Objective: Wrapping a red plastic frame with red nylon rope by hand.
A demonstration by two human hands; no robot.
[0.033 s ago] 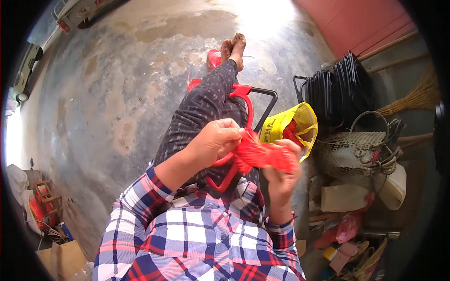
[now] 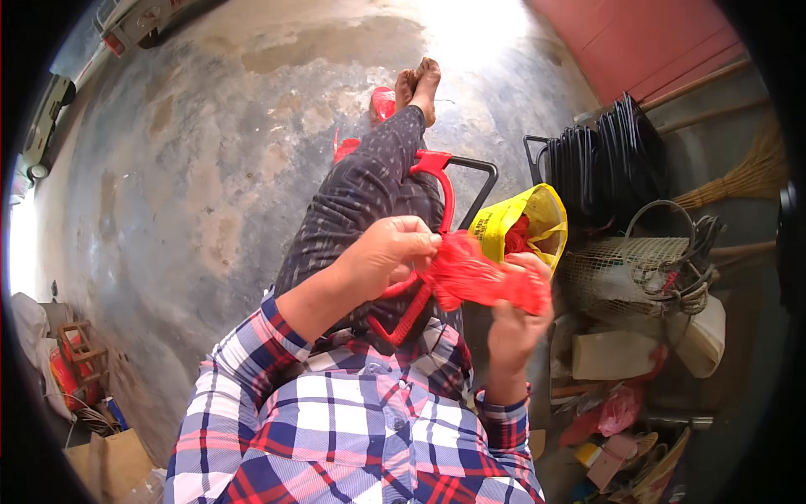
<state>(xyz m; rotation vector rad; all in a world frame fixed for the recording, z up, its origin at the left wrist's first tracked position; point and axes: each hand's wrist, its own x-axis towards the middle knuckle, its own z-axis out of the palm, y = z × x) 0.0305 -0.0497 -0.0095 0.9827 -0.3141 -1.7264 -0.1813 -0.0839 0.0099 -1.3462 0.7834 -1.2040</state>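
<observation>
My right hand grips a loose bundle of red yarn over my lap; the yarn is slightly blurred. At the bundle's left end, my left hand is closed in a pinch, thumb against fingers, near the thin strands. Across my thighs lies a black metal frame, partly wrapped in red, with a curved red piece at its far side. The yarn and my hands hide the frame's middle. Right of my lap, an open yellow bag holds more red yarn.
Several black frames stand stacked at the right, near a straw broom and a wire mesh basket. Red slippers lie by my bare feet on the concrete floor. A wooden stool is at left.
My right hand has moved a little to the right, drawing the red yarn bundle out longer. The left hand stays in nearly the same place.
</observation>
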